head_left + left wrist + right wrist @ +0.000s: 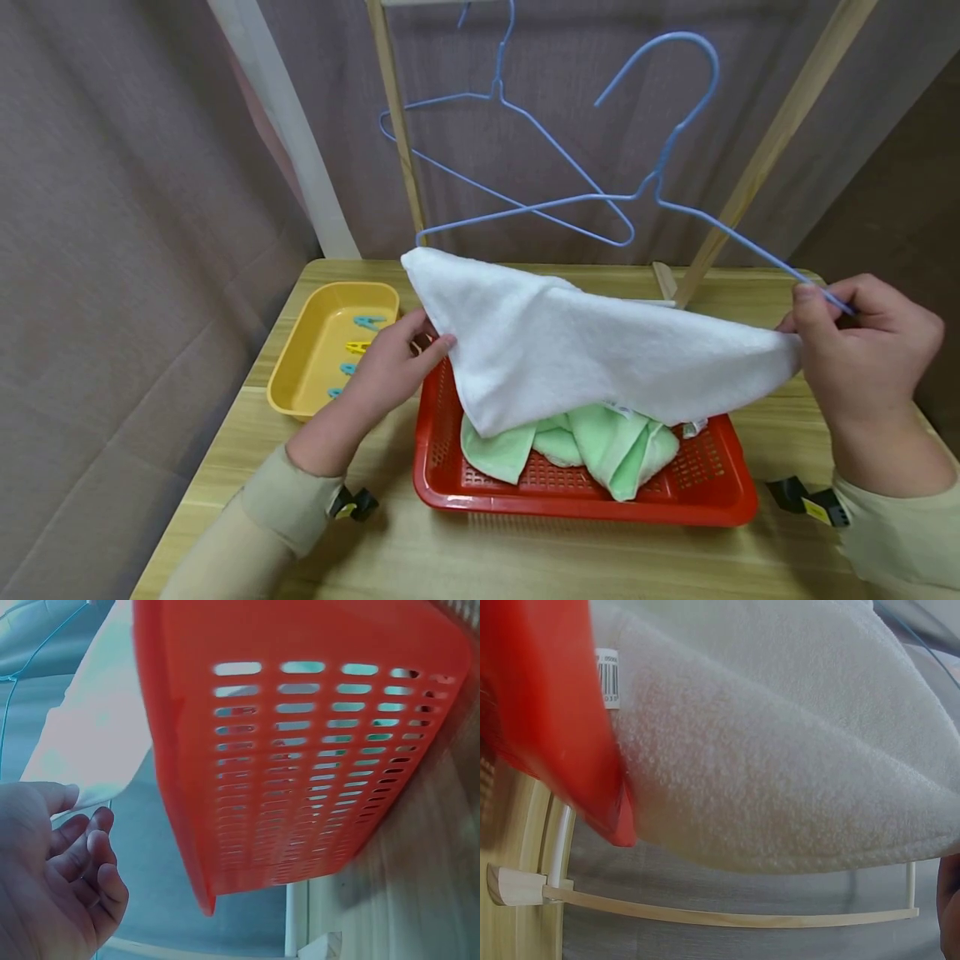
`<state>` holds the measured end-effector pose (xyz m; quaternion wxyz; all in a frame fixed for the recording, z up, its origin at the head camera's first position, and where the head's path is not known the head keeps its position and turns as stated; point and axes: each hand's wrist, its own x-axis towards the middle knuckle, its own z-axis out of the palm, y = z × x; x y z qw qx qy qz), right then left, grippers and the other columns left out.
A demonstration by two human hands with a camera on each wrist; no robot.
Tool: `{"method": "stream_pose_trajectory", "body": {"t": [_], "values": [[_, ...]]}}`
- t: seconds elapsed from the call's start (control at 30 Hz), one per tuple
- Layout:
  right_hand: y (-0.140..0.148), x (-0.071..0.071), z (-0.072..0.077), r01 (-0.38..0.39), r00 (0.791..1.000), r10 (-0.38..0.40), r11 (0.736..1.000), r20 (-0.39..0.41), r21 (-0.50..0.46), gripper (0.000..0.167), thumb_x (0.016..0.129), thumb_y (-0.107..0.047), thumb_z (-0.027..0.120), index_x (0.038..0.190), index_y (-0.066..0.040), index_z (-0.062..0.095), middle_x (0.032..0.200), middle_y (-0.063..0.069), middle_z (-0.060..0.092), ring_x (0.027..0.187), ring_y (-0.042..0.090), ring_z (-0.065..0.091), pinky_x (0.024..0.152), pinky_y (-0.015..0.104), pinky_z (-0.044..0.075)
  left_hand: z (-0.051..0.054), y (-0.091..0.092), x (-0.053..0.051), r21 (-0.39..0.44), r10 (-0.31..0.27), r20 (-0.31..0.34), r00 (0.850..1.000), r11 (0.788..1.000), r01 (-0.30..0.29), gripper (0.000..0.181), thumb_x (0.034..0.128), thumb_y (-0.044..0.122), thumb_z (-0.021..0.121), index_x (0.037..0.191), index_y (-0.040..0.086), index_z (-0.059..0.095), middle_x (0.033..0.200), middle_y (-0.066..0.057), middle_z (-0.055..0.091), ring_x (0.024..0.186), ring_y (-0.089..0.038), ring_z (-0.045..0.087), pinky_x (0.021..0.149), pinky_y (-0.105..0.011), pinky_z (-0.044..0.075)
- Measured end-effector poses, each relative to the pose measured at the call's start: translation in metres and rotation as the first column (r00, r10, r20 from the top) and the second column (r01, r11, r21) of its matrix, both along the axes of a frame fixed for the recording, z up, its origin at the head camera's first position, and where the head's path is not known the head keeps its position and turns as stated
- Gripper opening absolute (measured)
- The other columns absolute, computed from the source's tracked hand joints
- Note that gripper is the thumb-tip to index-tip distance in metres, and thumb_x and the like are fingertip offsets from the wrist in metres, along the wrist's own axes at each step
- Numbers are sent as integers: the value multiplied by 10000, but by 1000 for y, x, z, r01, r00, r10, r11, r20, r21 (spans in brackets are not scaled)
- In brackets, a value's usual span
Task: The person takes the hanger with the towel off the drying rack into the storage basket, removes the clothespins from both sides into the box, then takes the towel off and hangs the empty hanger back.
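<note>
A white towel (600, 350) hangs along the lower part of a blue wire hanger (525, 208), whose bottom bar it hides. My right hand (870, 350) pinches the hanger's right end, close to the towel's right corner. At the towel's left edge, my left hand (390, 358) holds the cloth between thumb and fingers; its curled fingers (101, 859) show in the left wrist view. Green towels (600, 446) lie below in a red basket (585, 505). The right wrist view shows the white towel (780, 772) beside the basket's rim (562, 712).
A second blue hanger (555, 142) hangs from a wooden rack (772, 142) behind. At the left, a yellow tray (300, 367) holds several clothespins (358, 347). Everything stands on a wooden table (225, 475), with grey curtains (112, 250) around it.
</note>
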<state>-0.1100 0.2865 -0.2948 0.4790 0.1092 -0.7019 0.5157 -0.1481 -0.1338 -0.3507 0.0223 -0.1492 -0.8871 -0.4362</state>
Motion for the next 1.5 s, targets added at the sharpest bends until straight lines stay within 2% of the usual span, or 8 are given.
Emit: {"method": "stream_pose_trajectory", "body": {"t": [0.27, 0.47, 0.67, 0.9, 1.03, 1.17, 1.27, 1.5], "values": [[-1, -1, -1, -22, 1000, 21, 1000, -8, -20, 327, 808, 29, 606, 564, 175, 444, 557, -134, 613, 472, -40, 563, 510, 67, 427, 8, -3, -3, 124, 80, 6, 997, 989, -80, 292, 963, 396, 643, 1167, 195, 586, 935, 8, 623, 835, -203, 566, 734, -375, 506], [-1, -1, -1, -21, 1000, 21, 1000, -2, -8, 330, 812, 26, 609, 569, 177, 445, 569, -143, 617, 482, -47, 567, 521, 65, 431, 16, -4, -10, 272, 115, 2, 993, 956, -111, 318, 981, 289, 638, 1243, 129, 555, 958, -62, 644, 814, -232, 550, 720, -338, 469], [-1, 0, 0, -14, 1000, 14, 1000, -1, 16, 340, 816, 14, 612, 574, 180, 441, 582, -162, 617, 492, -60, 561, 527, 59, 423, 24, -3, -13, 350, 160, 13, 987, 924, -155, 379, 986, 269, 630, 1310, 120, 505, 940, -65, 651, 803, -240, 544, 707, -289, 484], [-2, 0, 0, -26, 1000, 26, 999, -12, -19, 325, 796, 33, 610, 553, 166, 442, 557, -141, 615, 475, -44, 560, 509, 68, 414, 25, -1, -13, 431, 177, -16, 984, 889, -153, 369, 973, 188, 649, 1296, 86, 503, 943, -92, 640, 794, -240, 544, 711, -263, 481], [-1, 0, 0, -23, 1000, 23, 1000, -10, -12, 328, 805, 36, 608, 563, 179, 438, 565, -142, 614, 478, -45, 559, 519, 65, 424, 23, 1, -10, 428, 166, -11, 986, 892, -145, 365, 958, 154, 667, 1275, 88, 498, 924, -86, 641, 782, -238, 532, 677, -250, 460], [-1, 0, 1, -30, 999, 30, 999, -16, -19, 332, 813, 36, 606, 572, 190, 437, 568, -134, 616, 474, -38, 558, 523, 67, 433, 18, 2, -9, 409, 130, -38, 991, 907, -103, 380, 947, 110, 666, 1274, 80, 476, 854, -95, 621, 743, -247, 512, 634, -247, 432], [-1, -1, 1, -40, 999, 39, 998, -23, -40, 329, 809, 40, 606, 568, 189, 438, 561, -118, 619, 464, -28, 561, 516, 70, 437, 14, 3, -6, 378, 99, -43, 994, 923, -76, 405, 945, 114, 666, 1295, 99, 462, 840, -91, 608, 744, -257, 521, 636, -255, 442], [1, -2, 0, -20, 1000, 20, 1000, -1, -21, 339, 822, 28, 624, 587, 196, 446, 580, -130, 624, 477, -39, 571, 527, 70, 445, 6, 6, 0, 272, 55, 10, 998, 961, -55, 398, 953, 179, 663, 1302, 148, 474, 859, -72, 608, 759, -246, 527, 656, -306, 461]]}}
